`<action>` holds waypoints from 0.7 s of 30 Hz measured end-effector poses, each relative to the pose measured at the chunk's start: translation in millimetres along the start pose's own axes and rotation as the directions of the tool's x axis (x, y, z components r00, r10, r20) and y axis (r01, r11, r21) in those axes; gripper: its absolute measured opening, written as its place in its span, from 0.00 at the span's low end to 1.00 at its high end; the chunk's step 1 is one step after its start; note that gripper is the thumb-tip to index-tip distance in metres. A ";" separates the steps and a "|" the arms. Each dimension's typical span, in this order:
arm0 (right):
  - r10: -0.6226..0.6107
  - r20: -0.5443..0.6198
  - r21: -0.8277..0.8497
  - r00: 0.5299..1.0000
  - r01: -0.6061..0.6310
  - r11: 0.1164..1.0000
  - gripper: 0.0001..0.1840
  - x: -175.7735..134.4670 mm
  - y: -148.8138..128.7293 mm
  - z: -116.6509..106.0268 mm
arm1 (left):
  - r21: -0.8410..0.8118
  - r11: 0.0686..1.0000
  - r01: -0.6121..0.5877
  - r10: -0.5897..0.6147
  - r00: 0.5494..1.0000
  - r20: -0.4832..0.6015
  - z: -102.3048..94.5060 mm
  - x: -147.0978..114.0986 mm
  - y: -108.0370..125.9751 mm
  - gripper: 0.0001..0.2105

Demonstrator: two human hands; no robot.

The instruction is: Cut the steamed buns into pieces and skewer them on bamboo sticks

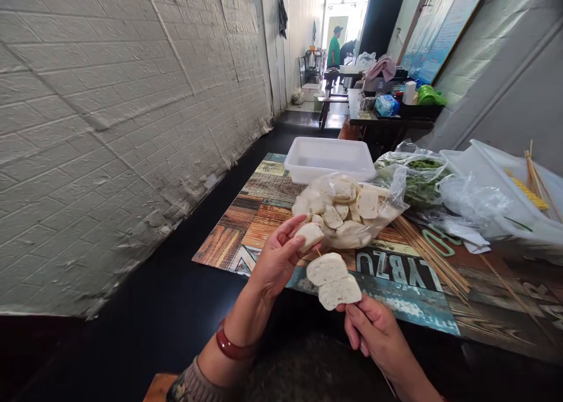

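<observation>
My left hand (281,252) pinches a pale white slice (310,236), spongy like steamed bun or fish cake, close to the tip of a thin wooden skewer. In my right hand (373,329) is that skewer, gripped below two white slices (334,280) threaded on it side by side. The skewer's lower end sticks out beneath my right hand. Just beyond my hands, an open clear plastic bag (393,205) lies on the table, holding several more white slices (333,216).
Behind the bag stands a white plastic tub (329,156). Bare skewers (433,258) lie on the wood-patterned table (237,223) to the right. Farther right are a bag of leafy greens (417,176) and a white bin (505,173). A person in green (334,50) stands far back.
</observation>
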State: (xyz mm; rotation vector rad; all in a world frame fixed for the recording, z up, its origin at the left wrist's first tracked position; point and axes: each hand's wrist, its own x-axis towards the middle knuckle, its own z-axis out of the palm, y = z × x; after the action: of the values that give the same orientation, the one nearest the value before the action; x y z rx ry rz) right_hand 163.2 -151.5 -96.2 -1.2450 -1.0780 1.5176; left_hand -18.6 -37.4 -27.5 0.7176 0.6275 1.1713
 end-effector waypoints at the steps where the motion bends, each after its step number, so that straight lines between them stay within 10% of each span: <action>1: 0.003 -0.002 0.003 1.000 -0.003 1.000 0.28 0.1 0.6 -0.1 | 0.001 1.000 -0.003 0.003 1.000 0.003 0.2 0.0 -0.3 0.24; 21: 0.025 -0.007 0.006 1.000 -0.025 1.000 0.31 -0.1 -3.8 3.3 | 0.131 0.985 -0.109 0.103 0.993 0.053 -3.2 -0.6 -7.1 0.25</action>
State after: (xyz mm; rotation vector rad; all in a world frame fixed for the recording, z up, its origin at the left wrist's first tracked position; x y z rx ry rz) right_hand 160.3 -150.9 -92.1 -1.2633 -1.0562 1.5325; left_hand -17.1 -39.0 -35.0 0.8984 0.6396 1.2151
